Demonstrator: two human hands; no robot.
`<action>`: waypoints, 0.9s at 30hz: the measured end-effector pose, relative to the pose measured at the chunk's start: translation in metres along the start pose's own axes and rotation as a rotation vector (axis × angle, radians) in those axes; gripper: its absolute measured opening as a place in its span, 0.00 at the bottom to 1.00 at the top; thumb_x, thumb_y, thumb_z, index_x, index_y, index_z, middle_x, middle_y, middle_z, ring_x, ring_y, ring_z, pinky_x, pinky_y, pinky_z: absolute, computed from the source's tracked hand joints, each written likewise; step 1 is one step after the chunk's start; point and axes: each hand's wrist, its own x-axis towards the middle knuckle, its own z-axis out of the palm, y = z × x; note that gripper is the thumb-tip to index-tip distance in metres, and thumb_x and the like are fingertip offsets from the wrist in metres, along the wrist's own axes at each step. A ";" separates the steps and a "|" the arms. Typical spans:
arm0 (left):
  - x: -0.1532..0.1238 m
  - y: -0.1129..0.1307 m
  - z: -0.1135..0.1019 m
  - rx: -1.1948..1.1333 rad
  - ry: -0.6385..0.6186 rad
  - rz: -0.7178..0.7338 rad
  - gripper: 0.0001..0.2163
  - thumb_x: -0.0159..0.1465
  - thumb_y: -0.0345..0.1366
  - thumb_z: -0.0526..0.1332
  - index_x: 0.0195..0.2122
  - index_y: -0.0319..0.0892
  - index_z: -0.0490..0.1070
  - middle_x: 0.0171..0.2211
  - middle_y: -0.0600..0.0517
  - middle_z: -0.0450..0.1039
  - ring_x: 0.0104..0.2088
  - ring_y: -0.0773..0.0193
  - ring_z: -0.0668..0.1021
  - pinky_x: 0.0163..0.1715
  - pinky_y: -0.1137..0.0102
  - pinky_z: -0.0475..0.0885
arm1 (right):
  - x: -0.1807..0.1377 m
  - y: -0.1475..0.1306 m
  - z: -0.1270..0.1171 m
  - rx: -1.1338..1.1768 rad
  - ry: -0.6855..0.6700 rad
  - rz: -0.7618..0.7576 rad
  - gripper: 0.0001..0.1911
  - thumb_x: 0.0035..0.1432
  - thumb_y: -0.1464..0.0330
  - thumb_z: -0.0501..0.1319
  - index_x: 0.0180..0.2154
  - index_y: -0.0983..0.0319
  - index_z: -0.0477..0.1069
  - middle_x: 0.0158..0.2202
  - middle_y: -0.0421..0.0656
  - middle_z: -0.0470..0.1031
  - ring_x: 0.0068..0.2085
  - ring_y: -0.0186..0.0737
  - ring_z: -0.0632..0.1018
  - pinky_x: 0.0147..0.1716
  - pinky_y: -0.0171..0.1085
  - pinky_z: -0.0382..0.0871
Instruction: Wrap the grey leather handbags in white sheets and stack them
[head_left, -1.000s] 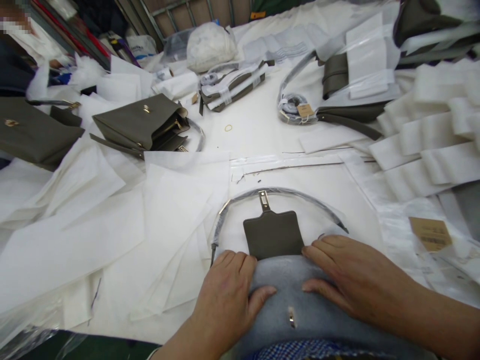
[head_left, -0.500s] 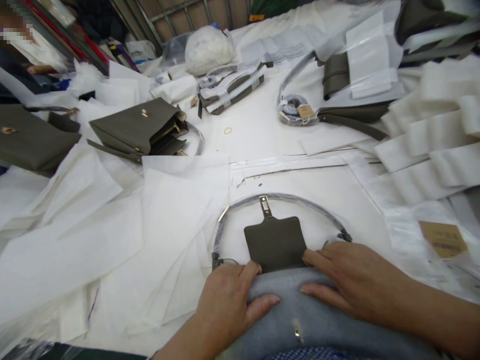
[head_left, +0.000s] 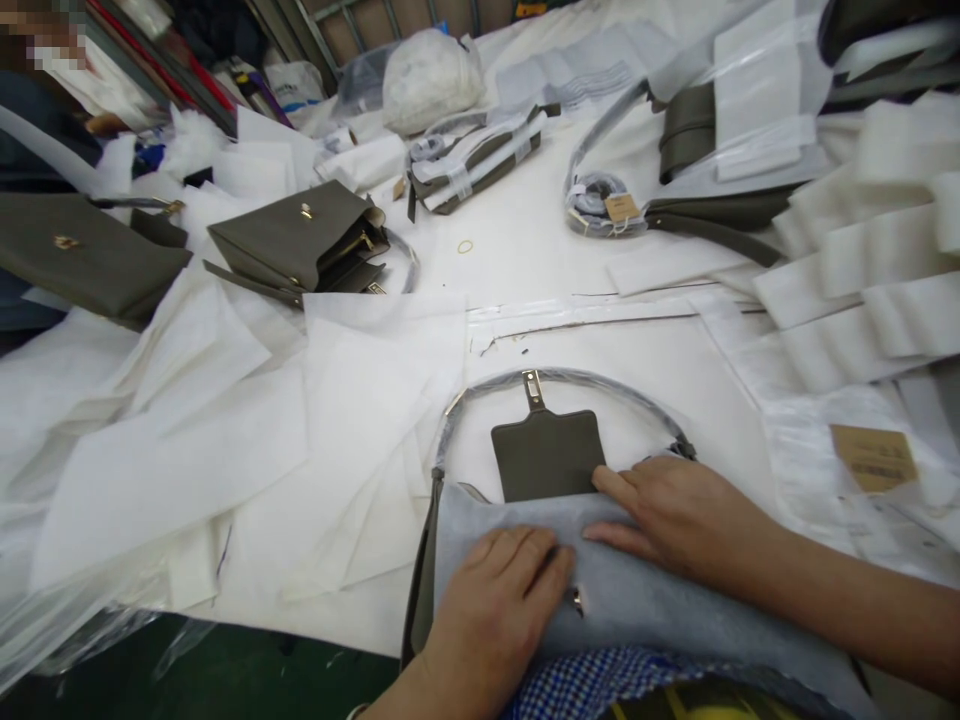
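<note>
An olive handbag lies at the table's front edge, its upper side covered by a soft grey sheet-like layer (head_left: 517,520) with a small gold clasp (head_left: 577,600). Above that layer sticks out an olive flap tab (head_left: 546,455) with a gold slotted plate. The wrapped handle (head_left: 600,382) arches beyond it. My left hand (head_left: 502,600) rests on the grey layer left of the clasp, fingers laid on the surface. With my right hand (head_left: 667,515) I grip the bag's upper edge beside the tab, thumb on the grey side. Its other fingers are partly hidden.
Loose white sheets (head_left: 360,400) spread across the left. Two olive bags (head_left: 270,240) lie at upper left, more wrapped parts (head_left: 480,165) at the back. White foam pieces (head_left: 862,250) pile up on the right, near a brown label (head_left: 874,457). Another person's sleeve shows at far left.
My left hand has left the bag's upper edge and moved down onto the grey layer near the clasp. My right hand stays at the edge. The view has shifted slightly.
</note>
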 end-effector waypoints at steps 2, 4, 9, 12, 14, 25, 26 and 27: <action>-0.009 0.006 -0.003 -0.056 -0.079 -0.020 0.16 0.74 0.40 0.50 0.55 0.42 0.71 0.53 0.48 0.76 0.54 0.60 0.76 0.56 0.64 0.70 | 0.000 0.000 -0.001 -0.009 -0.012 -0.009 0.24 0.65 0.46 0.53 0.39 0.61 0.69 0.22 0.44 0.74 0.25 0.48 0.77 0.24 0.39 0.54; -0.018 0.010 -0.006 -0.060 -0.182 -0.039 0.24 0.71 0.51 0.52 0.62 0.43 0.65 0.62 0.47 0.68 0.62 0.55 0.69 0.63 0.57 0.64 | 0.001 0.000 -0.003 -0.012 -0.023 -0.011 0.25 0.66 0.46 0.52 0.40 0.62 0.68 0.22 0.45 0.75 0.25 0.49 0.78 0.24 0.39 0.52; -0.032 0.012 -0.006 0.002 -0.305 0.007 0.34 0.68 0.59 0.49 0.70 0.47 0.50 0.71 0.49 0.50 0.70 0.54 0.54 0.69 0.51 0.46 | 0.001 -0.002 -0.008 -0.041 -0.043 0.006 0.26 0.67 0.47 0.50 0.41 0.64 0.69 0.24 0.47 0.76 0.25 0.47 0.77 0.24 0.38 0.49; -0.034 0.013 -0.002 0.041 -0.295 0.005 0.34 0.69 0.58 0.48 0.70 0.46 0.48 0.72 0.50 0.48 0.71 0.55 0.51 0.70 0.51 0.36 | 0.000 -0.004 -0.011 -0.051 -0.057 0.029 0.27 0.67 0.46 0.50 0.42 0.64 0.69 0.25 0.48 0.77 0.27 0.47 0.77 0.24 0.37 0.49; -0.035 0.014 0.000 0.059 -0.285 -0.003 0.33 0.69 0.59 0.47 0.70 0.47 0.48 0.72 0.50 0.47 0.71 0.55 0.51 0.69 0.50 0.32 | -0.001 -0.005 -0.013 -0.028 -0.042 0.037 0.26 0.66 0.46 0.51 0.42 0.63 0.69 0.28 0.49 0.77 0.29 0.47 0.77 0.25 0.37 0.53; -0.044 0.017 0.008 0.098 -0.172 0.031 0.32 0.69 0.59 0.46 0.69 0.48 0.52 0.71 0.49 0.51 0.70 0.53 0.54 0.68 0.46 0.36 | 0.035 0.011 -0.036 0.347 0.164 0.246 0.18 0.63 0.59 0.58 0.49 0.64 0.73 0.50 0.53 0.77 0.52 0.52 0.75 0.54 0.45 0.65; -0.044 0.016 0.008 0.099 -0.159 0.034 0.32 0.69 0.59 0.46 0.69 0.48 0.52 0.70 0.49 0.52 0.70 0.53 0.55 0.68 0.46 0.37 | 0.047 0.012 -0.038 0.366 0.162 0.299 0.19 0.62 0.61 0.59 0.50 0.64 0.74 0.49 0.53 0.78 0.52 0.53 0.75 0.53 0.45 0.66; -0.045 0.016 0.008 0.099 -0.148 0.039 0.32 0.69 0.59 0.47 0.69 0.47 0.53 0.70 0.48 0.53 0.70 0.53 0.55 0.68 0.46 0.38 | 0.058 0.011 -0.040 0.384 0.149 0.328 0.19 0.60 0.62 0.60 0.51 0.64 0.74 0.47 0.52 0.79 0.51 0.53 0.77 0.51 0.44 0.67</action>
